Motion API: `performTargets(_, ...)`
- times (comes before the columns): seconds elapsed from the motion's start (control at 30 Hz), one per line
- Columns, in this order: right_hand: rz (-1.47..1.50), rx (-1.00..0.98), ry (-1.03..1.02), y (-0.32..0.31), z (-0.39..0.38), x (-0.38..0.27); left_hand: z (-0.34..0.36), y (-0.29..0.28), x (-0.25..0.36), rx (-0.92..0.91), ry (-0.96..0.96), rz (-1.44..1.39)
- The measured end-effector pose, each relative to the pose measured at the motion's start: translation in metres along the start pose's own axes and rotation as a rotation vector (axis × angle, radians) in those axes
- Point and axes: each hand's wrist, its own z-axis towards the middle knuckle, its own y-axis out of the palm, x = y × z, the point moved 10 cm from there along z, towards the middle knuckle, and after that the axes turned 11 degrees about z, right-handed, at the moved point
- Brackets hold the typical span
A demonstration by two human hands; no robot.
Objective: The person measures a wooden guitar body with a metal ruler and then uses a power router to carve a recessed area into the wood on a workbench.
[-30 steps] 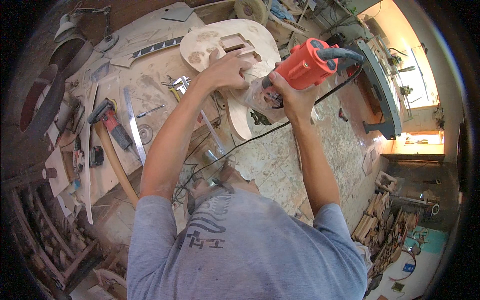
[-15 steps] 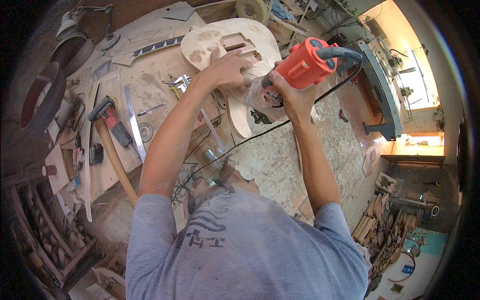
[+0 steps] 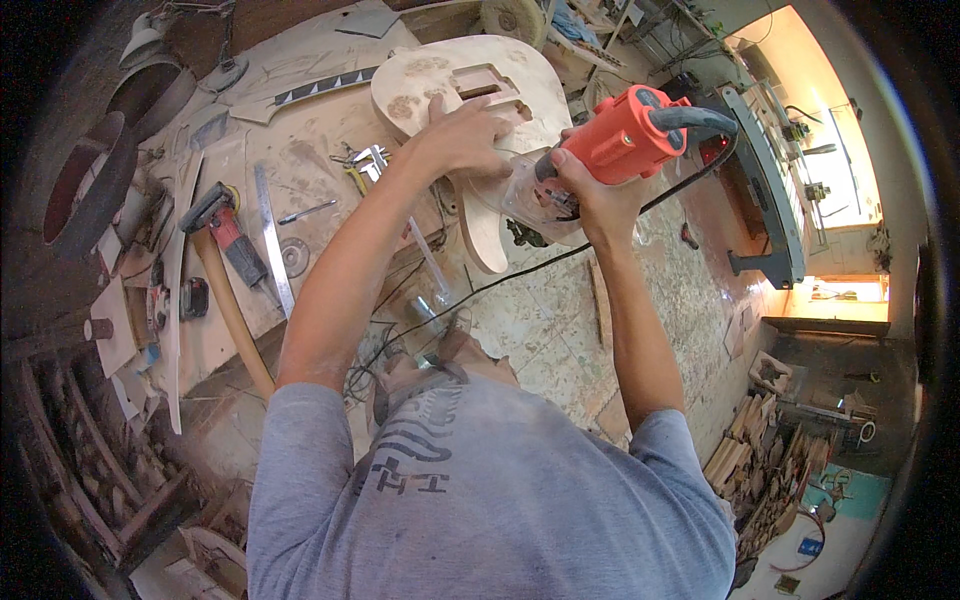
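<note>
A pale wooden electric guitar body (image 3: 420,75) with routed pockets lies at the far edge of the workbench. On its near right edge sits an orange trim router (image 3: 620,135), tilted, with a clear base around its lower end. My right hand (image 3: 600,200) is wrapped round the router's lower body, thumb on its near side. My left hand (image 3: 463,140) rests on the guitar body beside the pockets, fingers spread, its near side close to the clear base. The router's bit, and whether it touches the wood, cannot be made out.
On the bench lie a guitar neck (image 3: 320,90), calipers (image 3: 372,163), a steel ruler (image 3: 270,235), a red-and-black sander (image 3: 232,235) and a wooden handle (image 3: 232,320). The router's black cord (image 3: 530,268) runs low across my front. Wood scraps (image 3: 765,460) are piled at right.
The view has shifted slightly, and the guitar body, router and both hands appear a little further right. My grip on the router and my left hand's place on the body stay the same.
</note>
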Motion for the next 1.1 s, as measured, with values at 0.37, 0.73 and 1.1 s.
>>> performTargets(0.37, 0.045, 0.001, 0.025, -0.004, -0.005, -0.004, 0.005, 0.008, -0.001, -0.024, 0.031, 0.032)
performTargets(0.73, 0.046, -0.011, 0.0, -0.014, 0.001, 0.003, -0.12, 0.052, -0.064, 0.847, -0.675, -0.87)
performTargets(1.1, 0.142, 0.131, -0.244, -0.075, 0.015, -0.108, -0.079, 0.081, -0.061, 0.714, -0.525, -1.079)
